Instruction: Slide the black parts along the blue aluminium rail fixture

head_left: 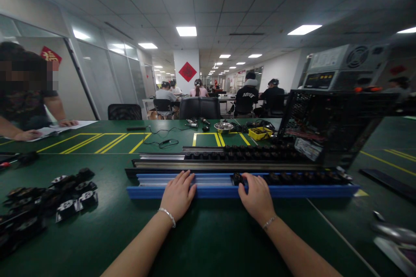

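A long blue rail [211, 191] with a metallic channel lies across the green table in front of me. My left hand [177, 194] grips its left part, fingers laid over the top and thumb at the near side. Further right, my right hand [258, 194] has thumb and forefinger against a small black socket module [237, 178] sitting in the channel. Right of that hand, several similar black modules [292, 178] fill the rail in a row. The undersides of my fingers are hidden.
Behind the blue rail lie black rails [195, 165], one holding modules. Loose black modules [68, 199] lie in a pile at left. An open computer case [325, 125] stands at back right, near a yellow basket [260, 132] and metal bowl [223, 127]. A person [26, 91] leans over papers at far left.
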A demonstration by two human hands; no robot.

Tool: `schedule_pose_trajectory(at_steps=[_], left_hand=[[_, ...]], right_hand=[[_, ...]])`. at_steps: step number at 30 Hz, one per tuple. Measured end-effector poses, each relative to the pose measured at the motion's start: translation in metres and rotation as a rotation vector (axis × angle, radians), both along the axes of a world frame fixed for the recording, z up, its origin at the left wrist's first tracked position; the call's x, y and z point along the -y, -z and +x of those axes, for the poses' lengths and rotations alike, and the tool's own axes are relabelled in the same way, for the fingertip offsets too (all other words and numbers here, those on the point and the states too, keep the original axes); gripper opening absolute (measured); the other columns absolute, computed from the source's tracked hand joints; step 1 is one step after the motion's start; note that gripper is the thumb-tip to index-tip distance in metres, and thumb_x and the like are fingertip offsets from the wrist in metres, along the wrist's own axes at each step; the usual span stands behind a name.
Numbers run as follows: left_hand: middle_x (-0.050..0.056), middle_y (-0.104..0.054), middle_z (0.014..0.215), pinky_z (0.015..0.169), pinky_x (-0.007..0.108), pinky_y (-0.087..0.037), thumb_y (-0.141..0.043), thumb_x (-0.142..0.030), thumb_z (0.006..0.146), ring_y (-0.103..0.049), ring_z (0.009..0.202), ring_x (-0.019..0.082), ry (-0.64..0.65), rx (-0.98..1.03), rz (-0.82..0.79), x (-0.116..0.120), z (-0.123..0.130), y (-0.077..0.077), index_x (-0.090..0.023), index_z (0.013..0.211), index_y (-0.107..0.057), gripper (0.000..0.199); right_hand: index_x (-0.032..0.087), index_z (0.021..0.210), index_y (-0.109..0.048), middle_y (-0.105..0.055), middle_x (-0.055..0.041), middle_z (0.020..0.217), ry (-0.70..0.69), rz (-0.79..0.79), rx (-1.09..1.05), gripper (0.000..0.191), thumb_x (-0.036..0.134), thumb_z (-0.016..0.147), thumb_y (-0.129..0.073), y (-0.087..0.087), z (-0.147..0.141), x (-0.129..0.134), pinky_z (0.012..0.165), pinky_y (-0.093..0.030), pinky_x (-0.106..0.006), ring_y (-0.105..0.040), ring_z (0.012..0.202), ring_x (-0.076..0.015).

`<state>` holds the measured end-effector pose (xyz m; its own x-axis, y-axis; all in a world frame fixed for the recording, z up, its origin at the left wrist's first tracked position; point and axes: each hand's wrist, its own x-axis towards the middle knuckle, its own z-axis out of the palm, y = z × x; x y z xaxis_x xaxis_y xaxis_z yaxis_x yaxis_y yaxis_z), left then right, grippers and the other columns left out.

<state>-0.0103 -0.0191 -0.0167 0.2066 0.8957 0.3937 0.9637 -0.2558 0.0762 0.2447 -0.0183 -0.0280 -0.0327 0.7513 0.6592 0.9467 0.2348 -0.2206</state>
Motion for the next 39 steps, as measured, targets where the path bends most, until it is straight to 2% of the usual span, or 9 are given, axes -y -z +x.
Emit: schedule_pose_trajectory(at_steps=[22, 39], left_hand=[[0.002, -0.048, 0.134, 0.097, 0.042, -0.039, -0.030, -0.040, 0.089, -0.039, 0.126, 0.021, 0.014, 0.003, 0.012, 0.0012, 0.0006, -0.0007, -0.024, 0.124, -0.049, 0.042], [0.003, -0.049, 0.133, 0.097, 0.042, -0.039, -0.032, -0.040, 0.088, -0.040, 0.125, 0.022, 0.013, 0.026, 0.018, 0.0017, -0.0002, -0.0012, -0.025, 0.122, -0.051, 0.041]], right_hand=[[0.015, 0.107, -0.057, -0.064, -0.0094, 0.104, -0.213, -0.030, 0.011, 0.033, 0.020, 0.078, -0.042, 0.0016, -0.0035, 0.0016, 0.099, -0.032, -0.043, -0.055, 0.100, -0.0207], [0.019, 0.117, -0.055, -0.062, -0.0077, 0.111, -0.253, -0.083, 0.071, 0.042, 0.019, 0.076, -0.043, -0.0010, -0.0073, 0.0051, 0.099, -0.032, -0.045, -0.052, 0.107, -0.0218]])
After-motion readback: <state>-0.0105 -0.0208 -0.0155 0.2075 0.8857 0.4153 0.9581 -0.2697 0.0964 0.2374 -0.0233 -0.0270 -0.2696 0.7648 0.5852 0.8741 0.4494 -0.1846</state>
